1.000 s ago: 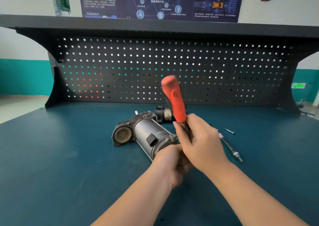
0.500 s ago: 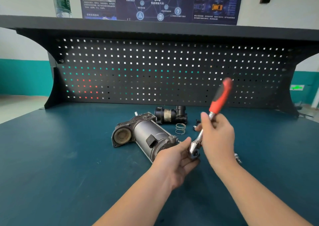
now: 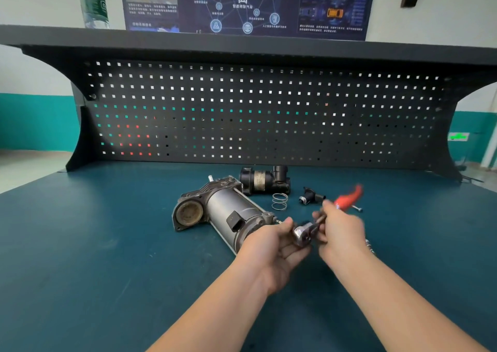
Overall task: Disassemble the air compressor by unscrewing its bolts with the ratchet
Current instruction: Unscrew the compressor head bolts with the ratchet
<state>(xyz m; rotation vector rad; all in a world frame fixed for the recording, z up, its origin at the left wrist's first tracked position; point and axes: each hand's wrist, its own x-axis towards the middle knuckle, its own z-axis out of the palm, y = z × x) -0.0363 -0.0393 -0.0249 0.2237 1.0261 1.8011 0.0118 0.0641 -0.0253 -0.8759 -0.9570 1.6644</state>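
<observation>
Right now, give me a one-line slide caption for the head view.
Right hand swings the red-handled ratchet at the air compressor end; left hand steadies its head.

Both bare forearms reach in from about 6 o'clock and meet near centre. The left hand point(image 3: 271, 246) lies palm up, fingers curled toward 2 o'clock — thumb on top. The right hand point(image 3: 340, 230) is blurred, its fingers point(image 3: 326, 209) wrapped in a grip, knuckles toward 12 o'clock.

Both hands point(image 3: 271, 246) on ratchet point(image 3: 305, 233) at air compressor point(image 3: 228, 211) end.
</observation>
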